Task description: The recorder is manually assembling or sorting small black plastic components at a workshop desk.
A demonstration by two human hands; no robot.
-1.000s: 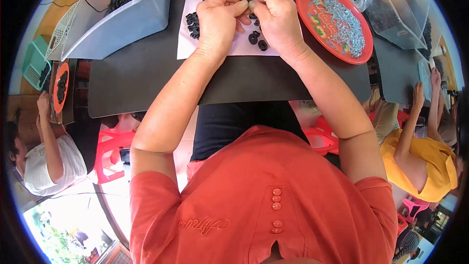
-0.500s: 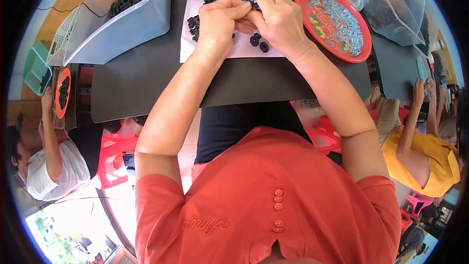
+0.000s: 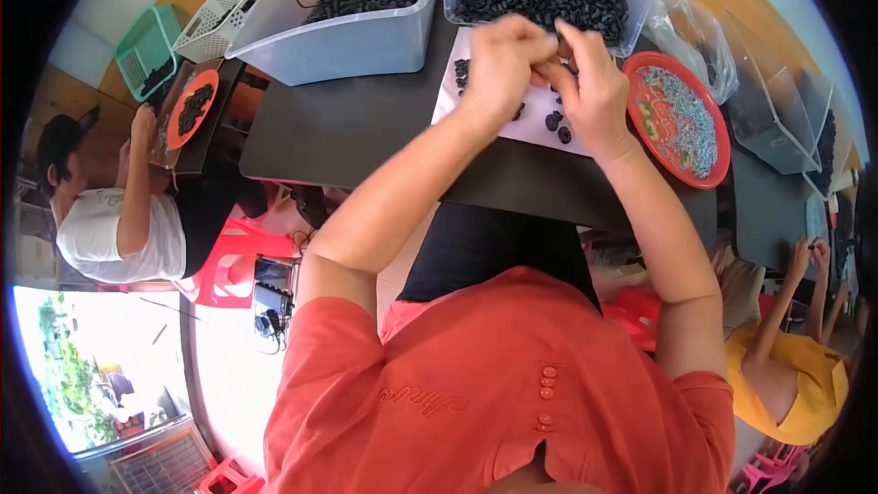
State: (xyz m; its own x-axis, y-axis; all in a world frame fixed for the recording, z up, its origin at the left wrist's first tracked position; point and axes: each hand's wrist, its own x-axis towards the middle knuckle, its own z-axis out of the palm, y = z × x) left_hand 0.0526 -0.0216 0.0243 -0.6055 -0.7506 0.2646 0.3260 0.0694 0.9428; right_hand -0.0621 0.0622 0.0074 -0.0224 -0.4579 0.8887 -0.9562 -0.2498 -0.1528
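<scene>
My left hand (image 3: 505, 73) and my right hand (image 3: 593, 91) meet fingertip to fingertip above a pale sheet (image 3: 541, 133) on the dark table. Both are closed in a pinch; the left is slightly blurred. What they pinch is small and mostly covered by the fingers, so I cannot make it out. Close below my right hand, small black ring-shaped parts (image 3: 553, 120) lie on the sheet. More black parts (image 3: 461, 73) sit at its left edge, left of my left hand. To the right of my right hand, a red plate (image 3: 642, 135) holds many tiny silvery pieces (image 3: 690, 128).
Beyond my hands, a clear plastic bin (image 3: 645, 0) is heaped with black parts. Another translucent bin (image 3: 352, 48) stands left of it. A clear plastic bag (image 3: 722, 59) lies behind the plate. Co-workers sit left, in a white shirt (image 3: 128, 230), and right, in yellow (image 3: 800, 375).
The whole view has shifted, so table and bins appear lower and farther right, with more of the far bin showing. My hands remain together over the sheet, fingers still pinched.
</scene>
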